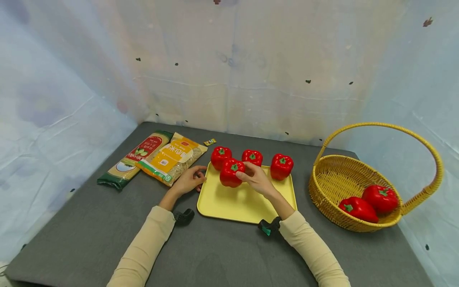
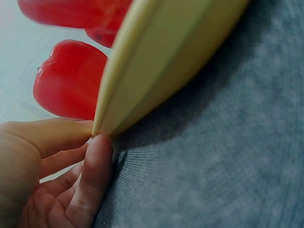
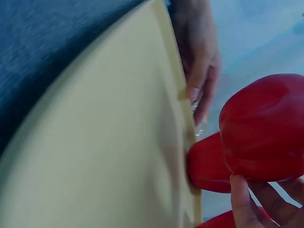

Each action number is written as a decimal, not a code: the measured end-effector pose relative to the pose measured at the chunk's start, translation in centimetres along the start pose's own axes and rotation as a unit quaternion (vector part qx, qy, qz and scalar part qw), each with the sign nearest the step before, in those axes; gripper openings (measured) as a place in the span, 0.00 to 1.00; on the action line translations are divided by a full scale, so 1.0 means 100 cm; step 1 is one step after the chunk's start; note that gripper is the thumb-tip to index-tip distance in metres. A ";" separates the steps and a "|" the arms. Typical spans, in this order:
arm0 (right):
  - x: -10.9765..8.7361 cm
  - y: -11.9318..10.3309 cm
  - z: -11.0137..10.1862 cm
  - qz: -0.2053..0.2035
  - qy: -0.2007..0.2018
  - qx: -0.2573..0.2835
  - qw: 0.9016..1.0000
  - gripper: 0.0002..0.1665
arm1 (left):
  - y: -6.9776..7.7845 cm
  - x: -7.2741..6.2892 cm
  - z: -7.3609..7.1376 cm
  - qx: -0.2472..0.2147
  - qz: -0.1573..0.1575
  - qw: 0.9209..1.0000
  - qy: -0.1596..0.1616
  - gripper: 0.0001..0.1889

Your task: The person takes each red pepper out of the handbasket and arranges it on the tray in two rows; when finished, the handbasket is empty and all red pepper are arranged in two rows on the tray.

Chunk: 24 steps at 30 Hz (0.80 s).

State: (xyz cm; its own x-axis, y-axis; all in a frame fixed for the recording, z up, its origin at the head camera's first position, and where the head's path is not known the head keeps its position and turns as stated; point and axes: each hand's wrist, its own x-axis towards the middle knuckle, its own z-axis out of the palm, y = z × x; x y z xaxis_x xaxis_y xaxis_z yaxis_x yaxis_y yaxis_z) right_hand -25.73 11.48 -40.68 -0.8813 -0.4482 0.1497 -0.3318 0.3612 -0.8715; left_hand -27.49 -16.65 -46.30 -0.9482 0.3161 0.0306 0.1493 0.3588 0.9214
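A red bell pepper (image 1: 231, 177) is held by my right hand (image 1: 259, 181) over the yellow tray (image 1: 224, 205). In the right wrist view the fingertips (image 3: 241, 194) grip this pepper (image 3: 263, 126) from below in the picture. My left hand (image 1: 189, 181) pinches the tray's left rim, and its thumb and finger close on that edge (image 2: 105, 118) in the left wrist view. Along the tray's far side are three more red bell peppers: one at the left (image 1: 220, 155), one in the middle (image 1: 252, 156), partly hidden by my right hand, and one at the right (image 1: 281, 167).
To the right stands a yellow wicker basket (image 1: 330, 175) with a tall handle; two red bell peppers (image 1: 380, 198) lie in it. At the left are a green-ended noodle packet (image 1: 138, 157) and an orange-and-clear bag (image 1: 173, 157). A small yellow packet (image 1: 210, 142) lies behind the tray.
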 end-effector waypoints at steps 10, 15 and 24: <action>0.008 0.005 0.017 -0.024 0.023 -0.050 0.998 0.29 | -0.001 0.001 0.000 0.005 -0.005 1.000 0.003 0.24; 0.009 0.005 0.024 -0.017 0.028 -0.062 0.998 0.31 | -0.002 0.001 0.000 0.004 0.002 1.000 0.002 0.24; 0.012 0.007 0.036 -0.002 0.017 -0.051 0.999 0.30 | -0.002 0.001 0.000 0.001 -0.012 1.000 0.003 0.24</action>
State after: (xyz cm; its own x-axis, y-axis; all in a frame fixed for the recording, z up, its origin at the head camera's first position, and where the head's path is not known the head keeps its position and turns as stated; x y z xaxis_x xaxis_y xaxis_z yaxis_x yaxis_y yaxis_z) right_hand -25.81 8.25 -42.78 -0.8902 -0.4228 0.1699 -0.3660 0.4413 -0.8194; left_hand -27.61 -16.66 -46.47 -0.9531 0.3026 0.0115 0.1279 0.3680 0.9210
